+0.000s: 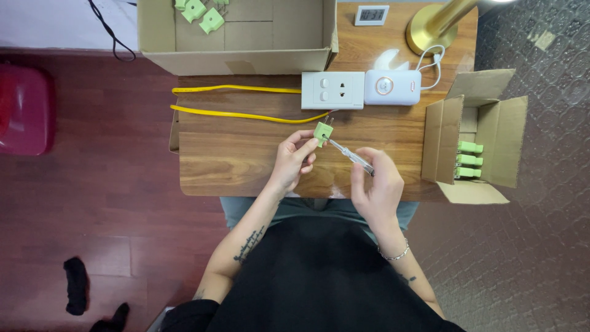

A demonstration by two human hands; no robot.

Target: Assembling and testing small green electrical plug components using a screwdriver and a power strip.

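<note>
My left hand point(294, 158) pinches a small green plug point(322, 131) with its metal prongs pointing away from me, above the wooden table point(239, 154). My right hand point(376, 184) grips a slim screwdriver point(351, 156) with a clear handle, and its tip rests against the plug's face. Both hands hover near the table's front edge, just below a white wall socket block point(332, 90).
A yellow cable point(239, 114) runs left from the socket block. A white device point(392, 86) sits beside it. A large open carton point(236, 31) at the back holds green plugs; a small carton point(476, 144) at right holds more. A brass lamp base point(430, 27) and a small clock point(371, 15) stand behind.
</note>
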